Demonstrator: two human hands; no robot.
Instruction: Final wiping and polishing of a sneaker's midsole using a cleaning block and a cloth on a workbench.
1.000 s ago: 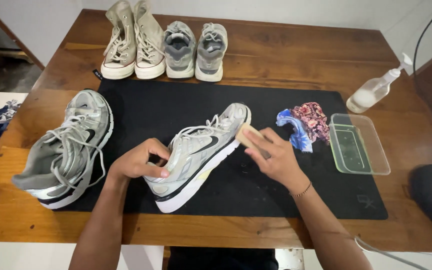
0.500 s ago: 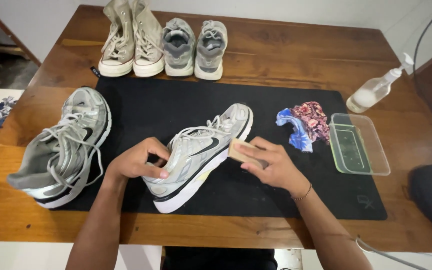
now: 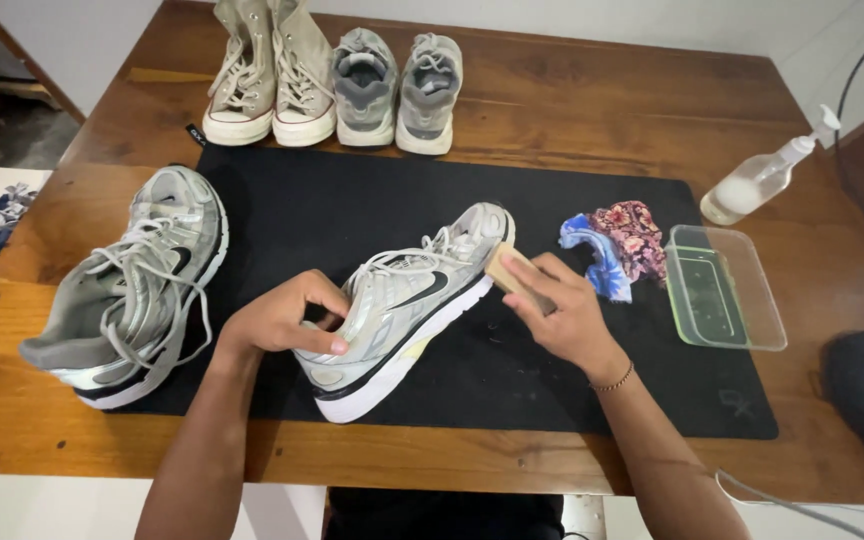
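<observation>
Head view: your left hand (image 3: 282, 322) is clamped on the collar end of the sneaker (image 3: 402, 305), which lies tilted on its side on the black mat (image 3: 352, 205). Your right hand (image 3: 562, 318) is closed on a wooden brush (image 3: 508, 272), pressed against the sole edge near the toe.

Risk: the left grip holds one end only, so a hard stroke could twist the sneaker loose. A wide backswing could knock the water tray (image 3: 727, 300) just right of your wrist.
</observation>
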